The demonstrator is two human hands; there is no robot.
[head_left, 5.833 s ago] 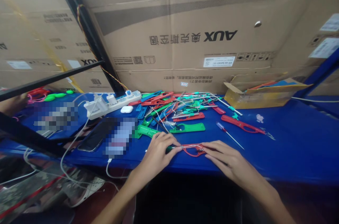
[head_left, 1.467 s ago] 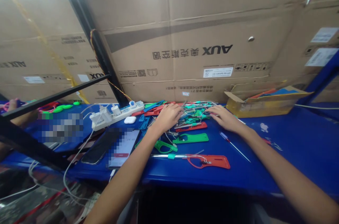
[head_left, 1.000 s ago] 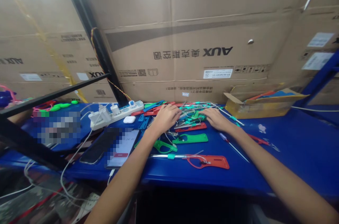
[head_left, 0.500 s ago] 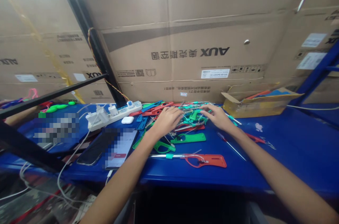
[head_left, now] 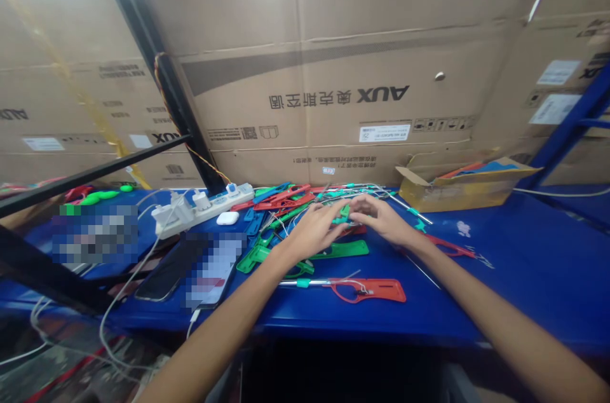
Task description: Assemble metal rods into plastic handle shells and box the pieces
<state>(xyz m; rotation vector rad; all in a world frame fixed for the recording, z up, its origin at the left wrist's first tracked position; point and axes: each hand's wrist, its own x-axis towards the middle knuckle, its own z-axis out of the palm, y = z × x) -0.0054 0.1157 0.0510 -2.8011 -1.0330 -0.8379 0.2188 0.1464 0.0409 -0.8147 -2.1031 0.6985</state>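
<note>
My left hand and my right hand meet over the middle of a heap of plastic parts, fingers curled inward. Between their fingertips shows a small green plastic piece; the fingers partly hide it. Under and around my hands lie green, red and blue flat plastic handles with loops, such as a green handle. Nearer to me, a red handle joined to a metal rod with a teal clip lies by itself. A thin metal rod rests below my right forearm.
An open cardboard box with coloured parts stands at the back right. On the left are a white power strip with chargers, a white earbud case and two phones. A black metal post rises behind them, before cardboard sheets.
Both hands have come together over the heap, the left moving right and the right moving left and slightly nearer. A green piece now shows between them. The view has shifted slightly.
</note>
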